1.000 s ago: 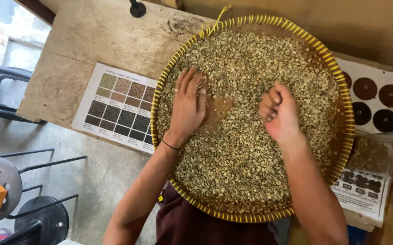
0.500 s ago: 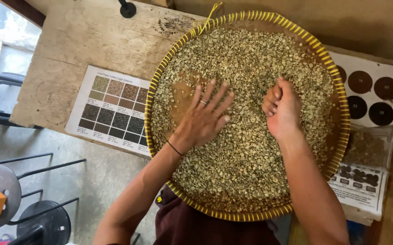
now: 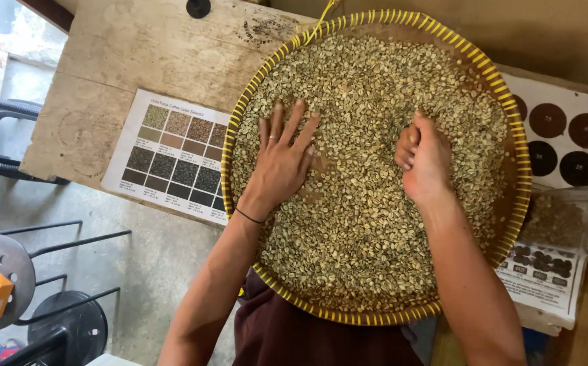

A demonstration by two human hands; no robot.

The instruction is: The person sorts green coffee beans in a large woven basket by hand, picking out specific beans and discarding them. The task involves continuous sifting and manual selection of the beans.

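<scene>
Two hands in bean tray [image 3: 511, 169] on wooden table [image 3: 138, 54], left hand [image 3: 282, 163] flat open, right hand [image 3: 424, 159] grip closed on beans [image 3: 362, 230], concrete floor [image 3: 138, 271].

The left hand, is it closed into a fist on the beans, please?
No, the left hand lies flat with its fingers spread on the pale beans in the woven tray.

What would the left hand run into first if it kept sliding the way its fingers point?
The left hand lies flat, fingers spread, pointing away from the person. Straight on there are only more pale green beans, then probably the far yellow-edged rim of the round woven tray.
</scene>
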